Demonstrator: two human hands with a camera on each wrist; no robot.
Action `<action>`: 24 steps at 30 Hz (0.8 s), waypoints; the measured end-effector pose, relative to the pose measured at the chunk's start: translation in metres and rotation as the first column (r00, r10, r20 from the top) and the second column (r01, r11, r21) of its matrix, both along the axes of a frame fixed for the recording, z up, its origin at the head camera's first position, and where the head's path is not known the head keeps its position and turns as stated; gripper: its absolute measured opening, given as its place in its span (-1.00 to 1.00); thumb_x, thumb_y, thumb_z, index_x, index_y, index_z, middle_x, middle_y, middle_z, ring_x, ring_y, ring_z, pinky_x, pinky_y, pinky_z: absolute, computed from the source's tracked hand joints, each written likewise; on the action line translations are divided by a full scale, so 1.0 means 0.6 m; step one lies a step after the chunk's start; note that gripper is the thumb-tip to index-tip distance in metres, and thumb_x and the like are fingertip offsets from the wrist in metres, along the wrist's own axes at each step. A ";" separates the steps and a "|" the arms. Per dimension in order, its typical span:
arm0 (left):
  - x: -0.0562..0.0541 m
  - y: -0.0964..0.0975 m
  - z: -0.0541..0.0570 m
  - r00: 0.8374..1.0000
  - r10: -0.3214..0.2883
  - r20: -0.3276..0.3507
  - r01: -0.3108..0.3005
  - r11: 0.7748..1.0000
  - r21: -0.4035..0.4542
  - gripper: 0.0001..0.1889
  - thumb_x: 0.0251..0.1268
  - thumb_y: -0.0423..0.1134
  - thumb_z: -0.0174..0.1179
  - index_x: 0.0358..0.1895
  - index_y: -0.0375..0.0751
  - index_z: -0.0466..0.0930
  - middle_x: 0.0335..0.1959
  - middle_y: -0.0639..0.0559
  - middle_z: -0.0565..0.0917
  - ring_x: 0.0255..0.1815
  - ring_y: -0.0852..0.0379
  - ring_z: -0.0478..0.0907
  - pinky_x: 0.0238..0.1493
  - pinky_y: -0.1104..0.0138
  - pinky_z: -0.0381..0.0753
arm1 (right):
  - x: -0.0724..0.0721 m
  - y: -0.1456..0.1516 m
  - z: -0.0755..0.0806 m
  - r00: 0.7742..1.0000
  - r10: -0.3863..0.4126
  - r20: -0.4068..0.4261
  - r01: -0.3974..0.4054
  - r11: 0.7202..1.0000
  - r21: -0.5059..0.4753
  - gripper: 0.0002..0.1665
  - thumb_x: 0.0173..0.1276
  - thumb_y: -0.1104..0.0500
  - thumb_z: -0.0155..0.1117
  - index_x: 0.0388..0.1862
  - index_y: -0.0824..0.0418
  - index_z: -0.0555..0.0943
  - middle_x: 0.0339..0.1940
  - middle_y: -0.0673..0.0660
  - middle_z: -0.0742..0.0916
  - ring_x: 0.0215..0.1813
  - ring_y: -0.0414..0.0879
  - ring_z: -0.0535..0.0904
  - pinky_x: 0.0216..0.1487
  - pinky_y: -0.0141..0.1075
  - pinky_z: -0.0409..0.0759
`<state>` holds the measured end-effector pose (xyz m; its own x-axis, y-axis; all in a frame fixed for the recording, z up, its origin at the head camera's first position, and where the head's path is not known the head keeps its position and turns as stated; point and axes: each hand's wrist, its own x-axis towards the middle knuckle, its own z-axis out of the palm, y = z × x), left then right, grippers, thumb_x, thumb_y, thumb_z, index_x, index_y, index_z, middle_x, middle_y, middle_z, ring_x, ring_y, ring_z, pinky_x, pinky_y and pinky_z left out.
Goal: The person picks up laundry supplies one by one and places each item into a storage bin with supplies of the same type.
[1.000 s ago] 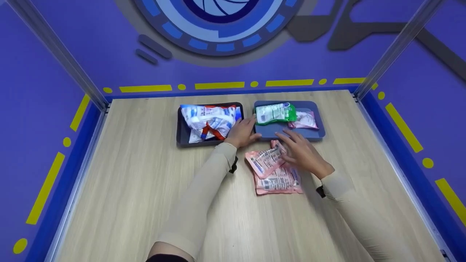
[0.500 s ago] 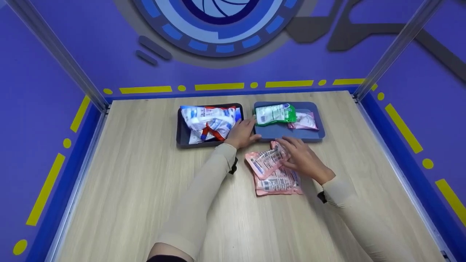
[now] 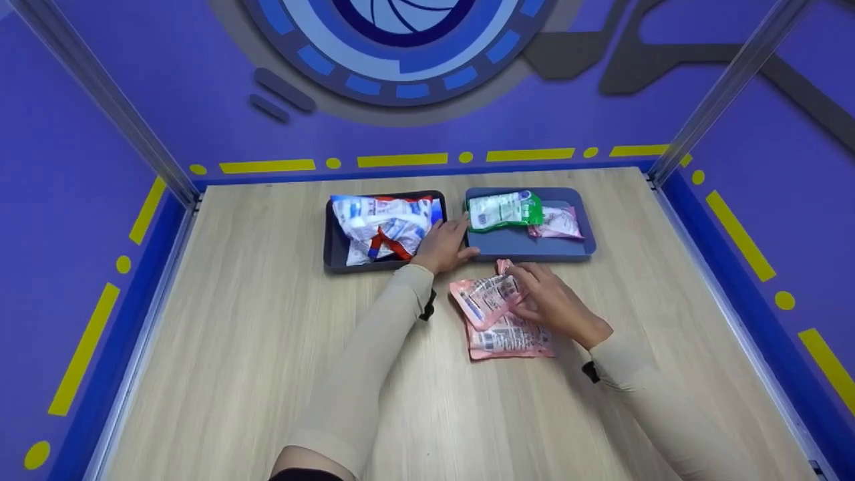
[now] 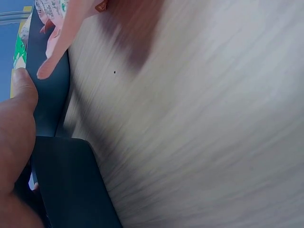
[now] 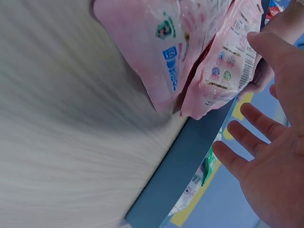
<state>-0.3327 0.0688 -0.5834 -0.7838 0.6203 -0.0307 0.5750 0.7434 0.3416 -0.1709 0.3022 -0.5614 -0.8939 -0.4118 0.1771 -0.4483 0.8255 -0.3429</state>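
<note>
Two pink plastic packets lie overlapping on the table in front of the trays. The smaller upper packet is tilted across the larger lower packet. My right hand is over the upper packet's right side. In the right wrist view its fingers are spread, with the thumb close to the upper packet; contact is hard to tell. My left hand rests where the dark left tray meets the grey-blue right tray. Its thumb is extended.
White, blue and red packets are piled in the left tray. The right tray holds a green-and-white packet and a pink-and-white packet. Purple panels enclose the wooden table at the back and sides.
My right hand has come down and slightly towards me onto the upper pink packet's right side, its fingers drawing a little closer together. My left hand and the packets stay in place.
</note>
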 end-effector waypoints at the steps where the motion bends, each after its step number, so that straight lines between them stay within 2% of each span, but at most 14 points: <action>1: 0.000 0.000 0.000 1.000 0.001 -0.001 -0.001 1.000 -0.002 -0.06 0.50 0.24 0.08 0.68 -0.23 -0.09 0.58 -0.17 0.29 0.58 -0.10 0.22 0.66 0.05 -0.09 | 0.000 0.000 -0.001 1.000 0.012 -0.011 -0.012 1.000 -0.003 -0.18 0.26 0.12 0.56 0.46 0.20 0.45 0.33 0.23 0.56 0.36 0.16 0.45 0.38 0.12 0.49; 5: 0.001 0.000 0.002 1.000 0.008 -0.004 -0.008 1.000 -0.004 -0.06 0.49 0.24 0.10 0.68 -0.23 -0.09 0.58 -0.17 0.29 0.59 -0.09 0.21 0.66 0.06 -0.10 | 0.003 -0.001 -0.002 0.999 0.036 -0.035 -0.037 0.999 -0.004 -0.15 0.19 0.11 0.62 0.43 0.23 0.47 0.30 0.26 0.57 0.33 0.17 0.47 0.34 0.13 0.52; 14: 0.002 0.000 0.001 1.000 0.013 0.007 -0.013 1.000 0.000 -0.05 0.49 0.24 0.10 0.68 -0.22 -0.11 0.59 -0.16 0.28 0.59 -0.08 0.20 0.66 0.06 -0.11 | 0.023 -0.011 -0.002 0.997 -0.012 0.082 0.010 1.000 0.027 -0.21 0.28 -0.05 0.56 0.43 0.07 0.48 0.35 0.16 0.55 0.38 0.12 0.45 0.37 0.13 0.50; 21: 0.003 -0.001 0.003 1.000 0.018 0.014 -0.017 1.000 -0.011 -0.07 0.51 0.24 0.08 0.68 -0.20 -0.09 0.59 -0.14 0.27 0.60 -0.05 0.19 0.66 0.07 -0.09 | 0.035 -0.011 -0.011 0.997 0.073 0.024 -0.073 0.997 0.005 -0.30 0.26 -0.01 0.58 0.32 0.16 0.57 0.19 0.13 0.61 0.23 0.06 0.53 0.24 0.04 0.61; 24: 0.003 -0.001 0.004 1.000 0.017 0.021 -0.017 1.000 -0.016 -0.07 0.51 0.24 0.08 0.68 -0.19 -0.10 0.60 -0.14 0.26 0.61 -0.04 0.17 0.66 0.07 -0.11 | 0.037 -0.013 -0.013 0.995 0.092 0.026 -0.093 0.995 0.023 -0.36 0.27 -0.02 0.56 0.27 0.15 0.59 0.11 0.09 0.62 0.15 0.02 0.53 0.16 -0.01 0.62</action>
<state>-0.3310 0.0681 -0.5810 -0.7931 0.6064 -0.0576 0.5550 0.7584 0.3418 -0.1484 0.2944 -0.5692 -0.8559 -0.4966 0.1441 -0.5144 0.7891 -0.3358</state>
